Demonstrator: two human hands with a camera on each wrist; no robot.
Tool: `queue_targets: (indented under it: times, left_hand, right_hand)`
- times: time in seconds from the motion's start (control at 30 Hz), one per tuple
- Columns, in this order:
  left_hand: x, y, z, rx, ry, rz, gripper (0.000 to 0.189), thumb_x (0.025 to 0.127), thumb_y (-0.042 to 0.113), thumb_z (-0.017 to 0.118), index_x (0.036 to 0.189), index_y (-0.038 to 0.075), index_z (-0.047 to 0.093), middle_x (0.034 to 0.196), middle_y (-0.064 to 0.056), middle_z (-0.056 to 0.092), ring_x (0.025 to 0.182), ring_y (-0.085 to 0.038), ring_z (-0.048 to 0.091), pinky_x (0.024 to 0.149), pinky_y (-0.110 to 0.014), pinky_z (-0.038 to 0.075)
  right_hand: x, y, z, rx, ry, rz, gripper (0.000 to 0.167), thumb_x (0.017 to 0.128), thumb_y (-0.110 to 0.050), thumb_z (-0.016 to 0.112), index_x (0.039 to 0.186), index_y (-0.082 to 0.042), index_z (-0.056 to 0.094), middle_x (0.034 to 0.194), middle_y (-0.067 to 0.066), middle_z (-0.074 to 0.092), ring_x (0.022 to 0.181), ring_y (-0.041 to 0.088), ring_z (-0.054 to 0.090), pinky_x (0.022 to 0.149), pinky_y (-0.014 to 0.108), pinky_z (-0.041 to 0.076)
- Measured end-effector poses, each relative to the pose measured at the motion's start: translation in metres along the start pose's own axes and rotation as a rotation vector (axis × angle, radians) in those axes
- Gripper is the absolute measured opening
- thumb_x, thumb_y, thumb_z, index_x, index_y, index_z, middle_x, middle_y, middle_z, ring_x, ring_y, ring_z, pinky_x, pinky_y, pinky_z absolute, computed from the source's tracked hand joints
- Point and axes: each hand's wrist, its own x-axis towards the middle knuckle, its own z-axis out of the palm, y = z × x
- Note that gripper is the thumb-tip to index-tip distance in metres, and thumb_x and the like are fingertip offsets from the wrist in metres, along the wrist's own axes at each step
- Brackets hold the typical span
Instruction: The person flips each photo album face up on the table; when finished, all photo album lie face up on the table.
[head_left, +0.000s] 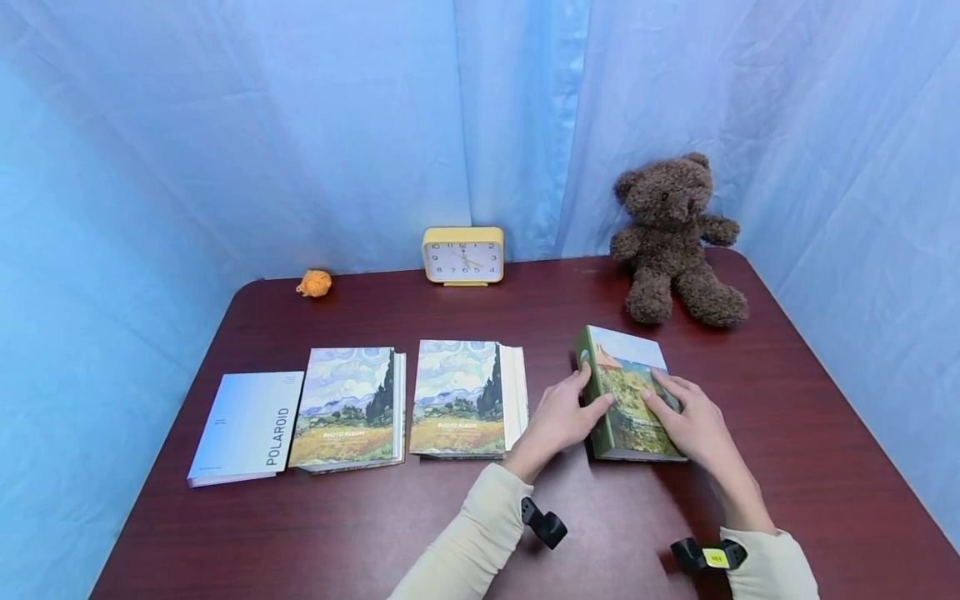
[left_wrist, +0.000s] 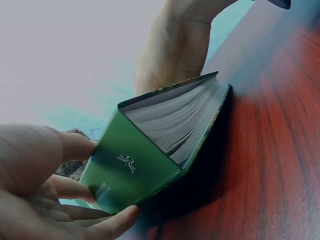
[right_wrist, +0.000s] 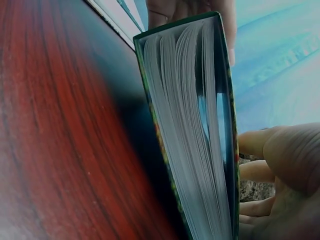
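A thick photo album (head_left: 633, 392) with a painted landscape cover and a green spine (left_wrist: 132, 165) is between both hands at the table's right. My left hand (head_left: 562, 408) holds it at the spine, the thumb near the top edge and a fingertip at the lower edge. My right hand (head_left: 693, 417) rests its fingertips and thumb on the front cover. In the right wrist view the white pages (right_wrist: 187, 125) show between the covers, slightly fanned. Nearest the left hand lies another photo album (head_left: 457, 400), with a cypress painting and a pale sleeve edge at its right.
Further left lie a matching cypress photo album (head_left: 345, 408) and a white-blue POLAROID album (head_left: 247, 425). A yellow clock (head_left: 463, 256), an orange lump (head_left: 315, 283) and a brown teddy bear (head_left: 675, 242) stand along the back edge. Blue curtains (head_left: 300, 125) surround the dark red table (head_left: 300, 542).
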Motion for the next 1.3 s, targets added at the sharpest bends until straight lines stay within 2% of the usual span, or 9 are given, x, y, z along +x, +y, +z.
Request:
queue_targets:
  times: [0.27,0.4,0.57,0.73,0.87,1.0,1.13,1.23,1.3]
  left_hand:
    - [0.002,0.001,0.009,-0.021,0.003,-0.048,0.062,0.096,0.043,0.054,0.150,0.020,0.033,0.148,-0.001,0.044,0.123,-0.013,0.055,0.103,-0.030,0.043]
    - [0.000,-0.001,0.012,-0.046,0.027,-0.047,0.061,0.095,0.038,0.058,0.148,0.018,0.037,0.143,-0.004,0.050,0.118,-0.013,0.058,0.100,-0.028,0.046]
    - [0.000,-0.004,0.013,-0.113,0.078,-0.019,0.062,0.093,0.029,0.063,0.147,0.012,0.039,0.143,-0.010,0.049,0.107,-0.013,0.065,0.092,-0.023,0.050]
    - [-0.002,-0.008,0.009,-0.056,0.103,0.021,0.061,0.093,0.025,0.063,0.147,0.010,0.038,0.143,-0.014,0.048,0.112,-0.017,0.063,0.098,-0.027,0.047]
    - [-0.004,-0.012,0.005,-0.021,0.078,0.024,0.060,0.095,0.024,0.059,0.148,0.008,0.035,0.144,-0.017,0.046,0.112,-0.019,0.063,0.097,-0.029,0.048]
    - [-0.005,-0.014,0.002,0.017,0.051,0.012,0.060,0.097,0.025,0.056,0.150,0.010,0.032,0.148,-0.014,0.043,0.124,-0.021,0.054,0.104,-0.033,0.043]
    - [-0.004,-0.018,-0.003,0.047,0.072,0.036,0.058,0.098,0.027,0.055,0.148,0.007,0.034,0.147,-0.013,0.043,0.125,-0.023,0.053,0.107,-0.034,0.041]
    - [0.000,-0.019,-0.013,0.035,0.110,0.046,0.057,0.097,0.029,0.054,0.146,0.006,0.038,0.146,-0.013,0.043,0.127,-0.023,0.050,0.108,-0.036,0.039]
    - [0.003,-0.018,-0.026,0.030,0.135,0.035,0.056,0.097,0.032,0.053,0.146,0.008,0.039,0.148,-0.011,0.041,0.134,-0.025,0.042,0.111,-0.039,0.035]
  right_hand:
    - [-0.001,-0.002,-0.003,-0.033,0.017,0.016,0.063,0.099,-0.043,0.047,0.145,-0.002,0.039,0.142,0.037,0.031,0.128,0.056,0.030,0.099,0.070,0.027]
    - [-0.002,-0.002,-0.001,-0.044,0.015,0.017,0.064,0.098,-0.044,0.048,0.145,-0.001,0.038,0.142,0.037,0.030,0.127,0.057,0.030,0.098,0.070,0.027]
    - [-0.003,-0.004,0.003,-0.058,0.021,0.006,0.064,0.098,-0.044,0.048,0.145,-0.002,0.038,0.142,0.037,0.030,0.127,0.056,0.031,0.097,0.070,0.028]
    - [-0.003,-0.009,0.007,-0.070,0.008,-0.016,0.064,0.098,-0.044,0.048,0.146,-0.002,0.038,0.143,0.038,0.029,0.127,0.057,0.030,0.097,0.071,0.028]
    - [-0.004,-0.012,0.010,-0.080,-0.009,-0.020,0.065,0.098,-0.046,0.048,0.147,-0.004,0.037,0.145,0.038,0.026,0.128,0.059,0.027,0.095,0.073,0.027]
    - [-0.004,-0.012,0.012,-0.097,-0.013,-0.025,0.065,0.098,-0.046,0.048,0.147,-0.005,0.038,0.146,0.038,0.025,0.128,0.060,0.026,0.096,0.073,0.026]
    - [-0.001,-0.016,0.010,-0.111,-0.006,-0.021,0.064,0.098,-0.045,0.047,0.146,-0.004,0.039,0.146,0.038,0.025,0.127,0.060,0.026,0.097,0.072,0.026]
    - [0.004,-0.028,0.002,-0.101,0.013,-0.018,0.063,0.099,-0.044,0.047,0.146,-0.003,0.038,0.146,0.037,0.025,0.128,0.059,0.026,0.098,0.071,0.026]
    - [0.009,-0.039,-0.005,-0.083,0.022,-0.028,0.063,0.099,-0.043,0.046,0.146,-0.002,0.037,0.148,0.036,0.024,0.130,0.058,0.025,0.099,0.070,0.025]
